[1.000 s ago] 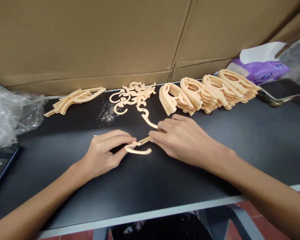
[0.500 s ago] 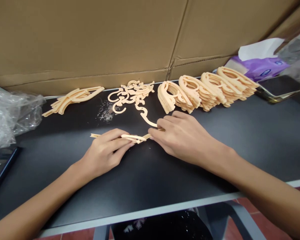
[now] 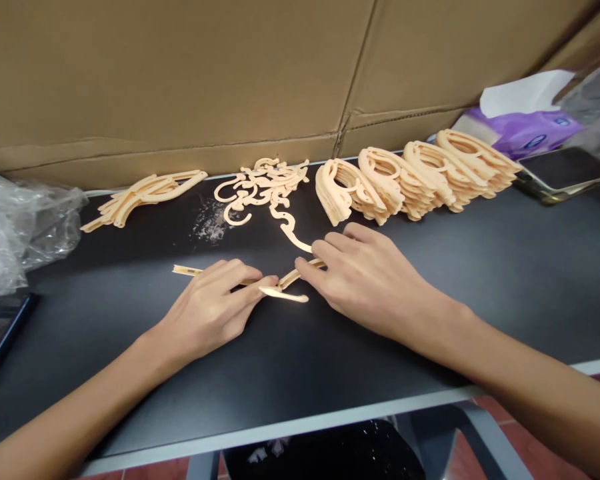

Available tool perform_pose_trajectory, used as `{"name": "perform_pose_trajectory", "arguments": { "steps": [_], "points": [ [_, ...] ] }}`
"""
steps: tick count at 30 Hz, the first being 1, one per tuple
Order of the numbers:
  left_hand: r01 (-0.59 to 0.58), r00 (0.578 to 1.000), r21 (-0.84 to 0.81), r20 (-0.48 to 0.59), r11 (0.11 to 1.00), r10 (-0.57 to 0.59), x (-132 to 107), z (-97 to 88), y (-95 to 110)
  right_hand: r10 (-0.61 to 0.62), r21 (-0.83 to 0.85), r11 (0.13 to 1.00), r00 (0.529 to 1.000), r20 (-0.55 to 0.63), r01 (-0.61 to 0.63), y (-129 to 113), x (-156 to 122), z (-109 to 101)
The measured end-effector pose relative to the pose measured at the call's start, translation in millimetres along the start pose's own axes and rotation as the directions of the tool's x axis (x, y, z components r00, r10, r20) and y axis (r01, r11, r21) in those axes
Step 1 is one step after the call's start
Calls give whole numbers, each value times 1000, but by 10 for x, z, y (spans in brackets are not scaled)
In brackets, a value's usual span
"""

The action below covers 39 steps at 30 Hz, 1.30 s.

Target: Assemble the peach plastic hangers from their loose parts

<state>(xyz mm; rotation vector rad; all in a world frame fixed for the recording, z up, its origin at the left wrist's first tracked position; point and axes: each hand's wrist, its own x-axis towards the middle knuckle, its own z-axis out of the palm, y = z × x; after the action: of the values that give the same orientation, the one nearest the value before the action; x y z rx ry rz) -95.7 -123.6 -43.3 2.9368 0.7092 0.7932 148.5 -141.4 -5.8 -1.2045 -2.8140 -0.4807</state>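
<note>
A cream plastic folding hanger spans the space between my hands, low over the black table. My left hand is closed around its left part, and one channelled end sticks out past the knuckles. Its right arm is pinched by my right hand, whose fingers cover the far end. At the middle joint, a slim curved hook points right and toward me, beside my left fingertips. A loose S-shaped hook piece lies just behind my right fingers, its near end touching or almost touching them.
Behind lie a pile of hook pieces, a heap of hanger arms and rows of folded hangers. White crumbs dot the table. A phone, purple tissue pack, clear plastic and cardboard border the space.
The hook at the joint has swung toward me and now sticks out to the right. My left hand has shifted slightly, and the arms show more between my hands.
</note>
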Motion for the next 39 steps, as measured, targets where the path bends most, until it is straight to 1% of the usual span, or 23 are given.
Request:
{"name": "perform_pose_trajectory", "arguments": {
  "steps": [3, 6, 11, 16, 21, 25, 35, 39],
  "points": [
    [5, 1000, -21, -23, 1000, -5, 16, 1, 13, -27, 1, 1000, 1000, 11, 27, -35, 14, 26],
    [1, 1000, -20, -16, 1000, -1, 23, -1, 13, -20, -2, 1000, 1000, -5, 20, -41, 21, 26],
    [-1, 999, 61, 32, 998, -1, 29, -17, 9, 5, -3, 1000, 999, -35, -5, 21, 5, -22],
    [-1, 999, 92, 34, 996, -2, 27, -14, 9, 17, -21, 1000, 997, -70, -19, 20, -14, -34],
    [-20, 1000, 75, 22, 997, 19, 34, -10, 6, 31, -18, 999, 999, -20, -31, -10, 0, -39],
    [-33, 999, 56, 26, 998, 31, 49, -16, 5, 15, -12, 1000, 1000, 11, -15, -17, 16, -62],
    [-32, 999, 28, 37, 999, 31, 62, -18, 7, -50, -46, 998, 999, 8, 50, -15, 52, -38],
    [-29, 999, 3, 33, 1000, 29, 45, -5, -13, -90, -47, 995, 996, 28, 91, 12, 71, -17]
  ]
}}
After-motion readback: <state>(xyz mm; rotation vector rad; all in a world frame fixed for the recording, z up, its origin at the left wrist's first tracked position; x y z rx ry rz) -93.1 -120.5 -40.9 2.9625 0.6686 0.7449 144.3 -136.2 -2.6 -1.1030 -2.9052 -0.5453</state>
